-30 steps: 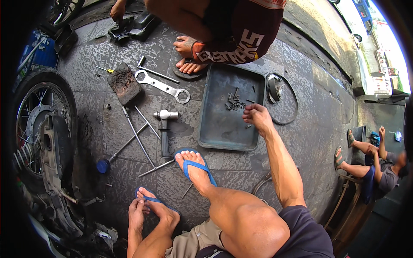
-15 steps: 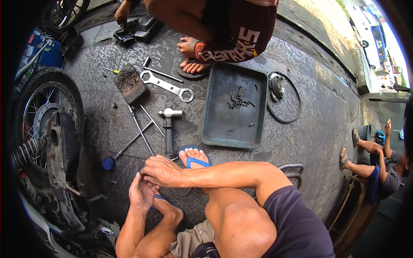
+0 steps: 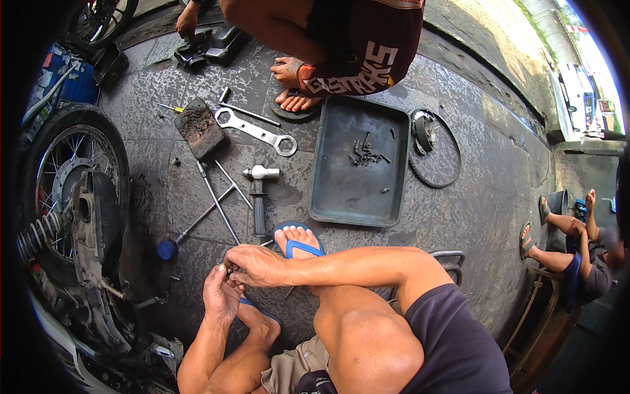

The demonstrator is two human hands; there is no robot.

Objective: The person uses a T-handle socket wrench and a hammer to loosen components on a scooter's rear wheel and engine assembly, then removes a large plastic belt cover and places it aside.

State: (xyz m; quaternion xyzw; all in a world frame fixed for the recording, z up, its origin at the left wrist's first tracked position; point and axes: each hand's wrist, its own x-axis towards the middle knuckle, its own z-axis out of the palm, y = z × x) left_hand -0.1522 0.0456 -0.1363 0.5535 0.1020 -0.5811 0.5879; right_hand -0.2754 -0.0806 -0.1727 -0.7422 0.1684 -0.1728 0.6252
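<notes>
My left hand (image 3: 220,293) and my right hand (image 3: 259,266) meet in front of my feet, fingers closed together. Between their fingertips shows a small dark piece (image 3: 227,269), too small to name. On the floor just beyond lie a hammer (image 3: 258,203) with a dark handle and a crossed metal wrench (image 3: 215,209) with a blue cap at one end. Farther off are a flat double-ended ring spanner (image 3: 256,134), a bent metal bar (image 3: 249,115) and a grimy brown block (image 3: 201,128).
A dark tray (image 3: 351,213) holds several bolts (image 3: 369,156). Right of it lie a drive belt (image 3: 454,174) and a round metal part (image 3: 424,134). A motorcycle wheel (image 3: 79,164) stands at left. A co-worker's hand (image 3: 188,25) touches a black part. Another person (image 3: 584,256) sits far right.
My hands have shifted slightly, and the small dark piece between my fingertips now shows. The floor tools and tray stay where they were.
</notes>
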